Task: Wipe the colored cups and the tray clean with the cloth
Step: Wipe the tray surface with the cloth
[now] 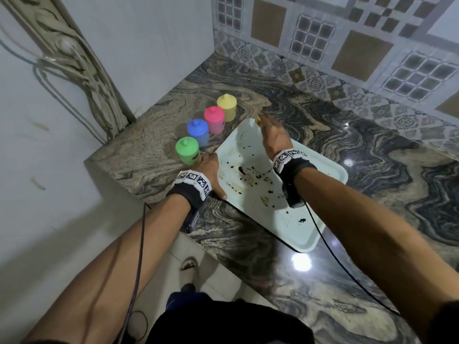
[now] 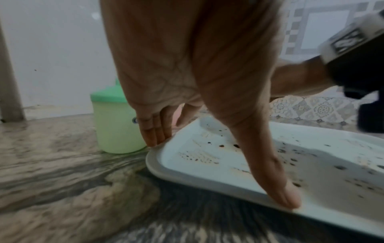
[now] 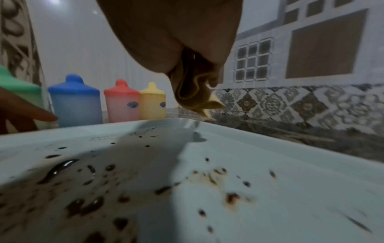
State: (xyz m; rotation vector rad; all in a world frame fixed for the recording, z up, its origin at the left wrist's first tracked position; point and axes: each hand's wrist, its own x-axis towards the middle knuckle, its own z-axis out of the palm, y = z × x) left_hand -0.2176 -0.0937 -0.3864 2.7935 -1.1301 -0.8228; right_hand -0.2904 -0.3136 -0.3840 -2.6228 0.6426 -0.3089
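A pale tray (image 1: 320, 180), spattered with dark brown stains, lies slantwise on the marble counter. Left of it stand the green cup (image 1: 187, 150), blue cup (image 1: 198, 132), pink cup (image 1: 214, 119) and yellow cup (image 1: 226, 107), all lidded, in a diagonal row. My left hand (image 1: 216, 175) presses the tray's left rim; its straight fingers (image 2: 154, 136) and thumb (image 2: 276, 189) touch the rim beside the green cup (image 2: 116, 125). My right hand (image 1: 267, 125) hovers over the tray's far end, gripping a bunched yellow cloth (image 3: 193, 92) just above the tray (image 3: 270, 164).
A white wall rises behind the cups, and patterned tiles (image 1: 372, 58) run along the back. The counter edge (image 1: 149, 202) drops to the floor at the left and front. A black cable (image 1: 330, 252) from my right wrist crosses the tray's near corner.
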